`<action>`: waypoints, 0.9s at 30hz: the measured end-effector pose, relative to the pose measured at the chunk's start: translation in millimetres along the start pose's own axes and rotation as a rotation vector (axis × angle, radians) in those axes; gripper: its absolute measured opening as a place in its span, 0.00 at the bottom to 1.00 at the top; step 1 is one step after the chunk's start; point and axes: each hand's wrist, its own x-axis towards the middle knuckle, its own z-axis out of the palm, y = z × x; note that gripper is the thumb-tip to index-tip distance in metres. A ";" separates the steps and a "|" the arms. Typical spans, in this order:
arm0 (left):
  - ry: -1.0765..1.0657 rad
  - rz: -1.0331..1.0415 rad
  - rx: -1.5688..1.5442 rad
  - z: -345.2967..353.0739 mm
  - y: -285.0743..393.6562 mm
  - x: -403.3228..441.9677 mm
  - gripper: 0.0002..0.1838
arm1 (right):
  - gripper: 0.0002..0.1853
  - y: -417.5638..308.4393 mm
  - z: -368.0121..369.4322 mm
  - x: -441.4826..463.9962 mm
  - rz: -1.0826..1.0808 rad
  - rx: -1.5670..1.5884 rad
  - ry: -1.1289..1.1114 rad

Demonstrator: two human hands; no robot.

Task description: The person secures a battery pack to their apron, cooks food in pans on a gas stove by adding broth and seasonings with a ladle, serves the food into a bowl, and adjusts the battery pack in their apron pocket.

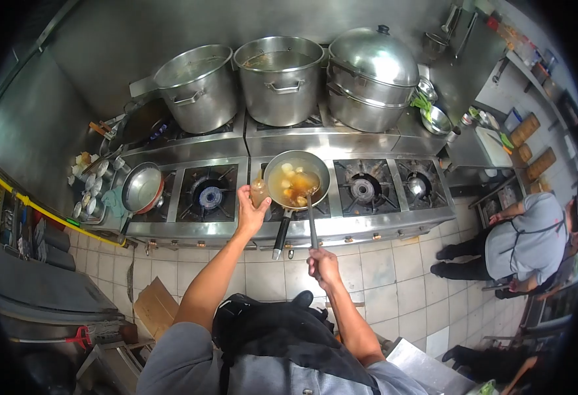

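Observation:
A pan [277,160] with a black handle sits on a stove burner, holding yellowish broth with pale round pieces and a brown patch. My right hand [324,267] is closed around the long handle of a ladle [312,224], whose bowl end is in the broth at the pan's right side. My left hand [252,212] grips a brownish squeeze bottle [258,191] just left of the pan, its nozzle pointing up. The pan's handle stretches toward me between my two hands, touched by neither.
Two large open pots [198,92] [281,82] and a lidded steamer [374,79] stand behind the burners. At left are a red-sided pan [142,187] and small containers [91,191]. A person [526,237] stands at right; another person's dark legs [486,362] show lower right.

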 end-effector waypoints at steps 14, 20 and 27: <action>0.210 -0.128 -0.099 -403.2 61.2 -221.4 0.43 | 0.11 -31.0 63.7 -75.1 -0.401 -0.843 0.440; 0.534 -0.150 -0.034 -561.8 50.2 -322.5 0.41 | 0.09 96.3 96.7 10.5 -0.200 -0.311 0.472; 0.707 -0.138 0.038 -650.1 69.7 -330.0 0.31 | 0.17 235.2 121.5 49.3 -0.647 -0.777 0.607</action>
